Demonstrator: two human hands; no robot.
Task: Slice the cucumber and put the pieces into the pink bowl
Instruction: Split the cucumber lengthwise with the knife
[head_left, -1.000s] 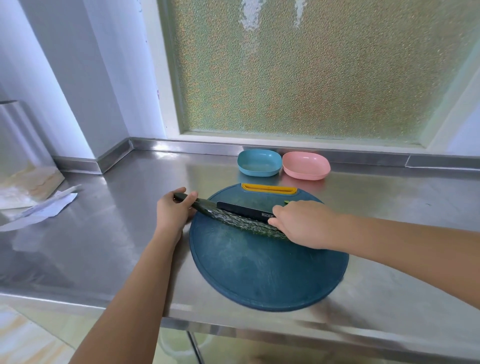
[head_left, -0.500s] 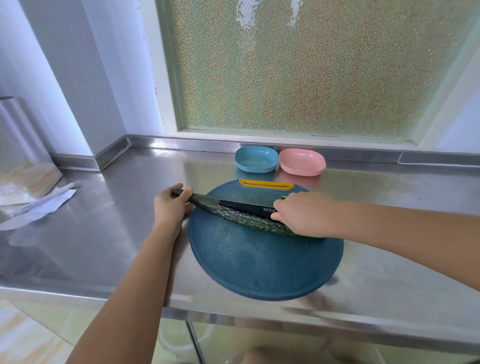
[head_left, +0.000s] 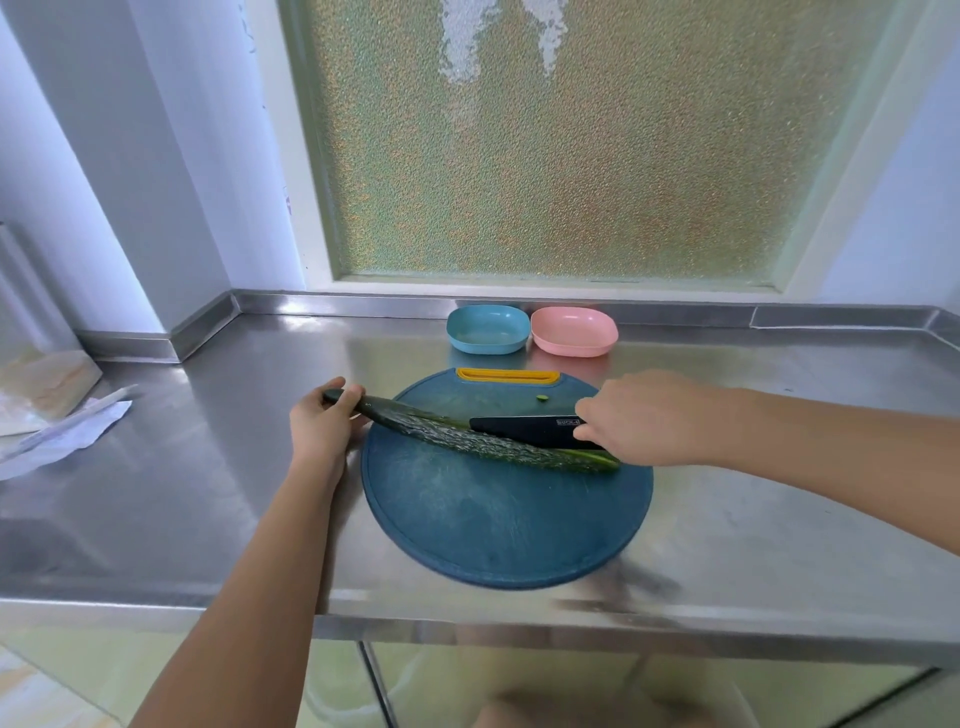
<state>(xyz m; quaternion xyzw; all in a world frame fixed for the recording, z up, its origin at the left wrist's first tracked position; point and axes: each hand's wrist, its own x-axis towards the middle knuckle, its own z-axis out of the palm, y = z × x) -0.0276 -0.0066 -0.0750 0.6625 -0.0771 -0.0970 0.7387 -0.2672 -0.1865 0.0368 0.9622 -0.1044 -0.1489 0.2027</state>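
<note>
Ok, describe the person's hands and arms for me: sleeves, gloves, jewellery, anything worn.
The left hand and the right hand are bare, with no gloves and no rings that show. There is no watch, band or bracelet at either wrist. No sleeve comes into view on either side, and nothing is worn up to the picture's edge. No marks or tattoos are visible.

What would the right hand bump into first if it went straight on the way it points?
Probably the cucumber. The right hand points left along the knife it grips, and the cucumber lies slantwise across that line; the left hand holds its far end. Height is hard to judge.
</note>
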